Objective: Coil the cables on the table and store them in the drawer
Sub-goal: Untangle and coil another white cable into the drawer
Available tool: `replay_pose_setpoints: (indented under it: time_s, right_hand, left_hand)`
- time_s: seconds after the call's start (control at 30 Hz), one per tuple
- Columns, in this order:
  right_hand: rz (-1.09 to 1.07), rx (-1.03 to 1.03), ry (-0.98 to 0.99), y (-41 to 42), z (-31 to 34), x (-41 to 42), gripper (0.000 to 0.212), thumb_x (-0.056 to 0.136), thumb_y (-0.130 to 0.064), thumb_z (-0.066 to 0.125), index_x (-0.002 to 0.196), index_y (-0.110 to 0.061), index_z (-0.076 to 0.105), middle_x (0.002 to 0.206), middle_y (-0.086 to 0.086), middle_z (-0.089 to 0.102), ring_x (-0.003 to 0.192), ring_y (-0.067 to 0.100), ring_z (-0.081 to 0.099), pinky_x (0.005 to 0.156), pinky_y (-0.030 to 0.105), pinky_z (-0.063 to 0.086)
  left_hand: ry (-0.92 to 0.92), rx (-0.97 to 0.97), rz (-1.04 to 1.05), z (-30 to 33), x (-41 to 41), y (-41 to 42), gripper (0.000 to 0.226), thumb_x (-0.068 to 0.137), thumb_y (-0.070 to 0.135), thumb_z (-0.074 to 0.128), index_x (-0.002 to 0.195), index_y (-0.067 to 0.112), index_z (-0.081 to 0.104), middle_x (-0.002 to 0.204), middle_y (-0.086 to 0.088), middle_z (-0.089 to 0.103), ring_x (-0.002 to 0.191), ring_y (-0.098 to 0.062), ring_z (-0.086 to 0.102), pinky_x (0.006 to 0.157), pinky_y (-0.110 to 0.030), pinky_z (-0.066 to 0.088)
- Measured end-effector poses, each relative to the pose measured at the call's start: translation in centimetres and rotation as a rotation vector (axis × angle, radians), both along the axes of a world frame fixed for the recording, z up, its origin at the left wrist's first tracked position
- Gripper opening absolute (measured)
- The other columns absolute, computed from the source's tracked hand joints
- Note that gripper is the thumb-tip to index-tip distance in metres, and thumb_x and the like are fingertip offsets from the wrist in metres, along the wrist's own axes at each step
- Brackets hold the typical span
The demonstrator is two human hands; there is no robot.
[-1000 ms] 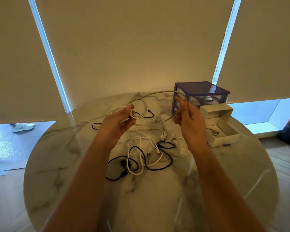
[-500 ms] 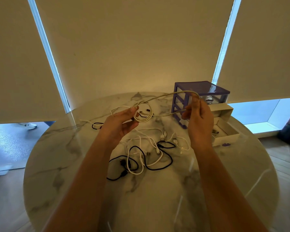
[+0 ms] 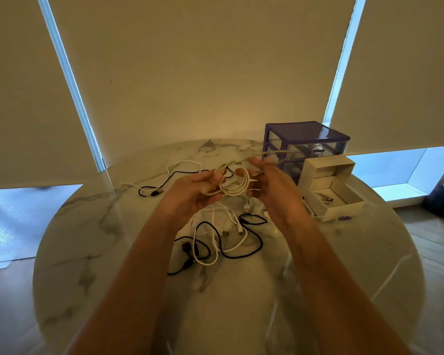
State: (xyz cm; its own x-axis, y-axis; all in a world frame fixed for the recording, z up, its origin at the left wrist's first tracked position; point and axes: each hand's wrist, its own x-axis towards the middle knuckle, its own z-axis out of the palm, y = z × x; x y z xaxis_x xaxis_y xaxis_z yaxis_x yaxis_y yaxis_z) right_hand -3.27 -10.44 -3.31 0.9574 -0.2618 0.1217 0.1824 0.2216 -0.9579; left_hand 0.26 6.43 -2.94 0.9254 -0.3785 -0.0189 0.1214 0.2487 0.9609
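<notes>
Room: closed cream blinds behind, daylight strips showing between and beneath them.
Counter (image 3: 241,303): round marble top carrying everything.
Drawer unit (image 3: 308,139): purple frame, clear drawers, far right; something pale shows inside, unclear what.
White drawer (image 3: 341,208): pulled out, lying on the counter beside the unit, with a thin cable end inside.
Loose cables (image 3: 223,239): black and white leads tangled between the forearms; two more lie far left.
Left hand (image 3: 190,190): grip pinching the white cable (image 3: 237,185), wound in loops above the counter.
Right hand (image 3: 274,190): grip curled round the cable's free run, feeding it toward the loops.
Progress: early, judging by one coil underway and the heap untouched.
Writing: none legible.
</notes>
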Motion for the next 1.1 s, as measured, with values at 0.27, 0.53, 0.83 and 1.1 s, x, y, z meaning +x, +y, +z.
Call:
replay_pose_setpoints:
  time_s: [0.27,0.53,0.83,1.1]
  right_hand:
    - [0.148,-0.009,0.099,0.5,0.5,-0.2,0.030,0.097,-0.023,0.044,0.107,-0.012,0.070,0.085,0.000,0.071,0.074,0.011,0.062,0.069,0.029,0.043]
    - [0.093,-0.118,0.128,1.8,0.6,-0.7,0.039,0.081,-0.009,0.074,0.117,-0.009,0.058,0.101,0.013,0.068,0.081,0.022,0.068,0.065,0.031,0.057]
    - [0.203,-0.335,0.277,1.6,0.8,-1.0,0.031,0.077,-0.001,0.076,0.105,-0.006,0.065,0.080,0.013,0.067,0.061,0.017,0.062,0.062,0.027,0.059]
    - [0.313,-0.630,0.434,1.0,0.7,-1.2,0.015,0.076,0.002,0.075,0.089,-0.003,0.070,0.069,0.006,0.063,0.056,0.013,0.056,0.052,0.020,0.054]
  left_hand:
    - [-0.105,0.031,0.100,-0.1,0.1,-0.5,0.018,0.085,0.012,0.068,0.102,0.012,0.071,0.086,0.001,0.076,0.079,-0.008,0.070,0.072,-0.019,0.057]
    - [-0.136,-0.006,0.209,-0.1,0.1,-1.1,0.031,0.084,0.012,0.070,0.113,0.002,0.069,0.089,-0.003,0.074,0.076,-0.009,0.070,0.070,-0.019,0.056]
    - [-0.080,-0.133,0.312,-0.4,0.6,-0.7,0.021,0.086,0.015,0.067,0.106,0.007,0.069,0.084,0.005,0.075,0.082,-0.005,0.070,0.074,-0.018,0.056]
    - [0.055,-0.358,0.485,-0.4,2.3,1.5,0.019,0.088,0.014,0.067,0.105,0.005,0.068,0.087,-0.001,0.071,0.077,-0.004,0.069,0.074,-0.017,0.056]
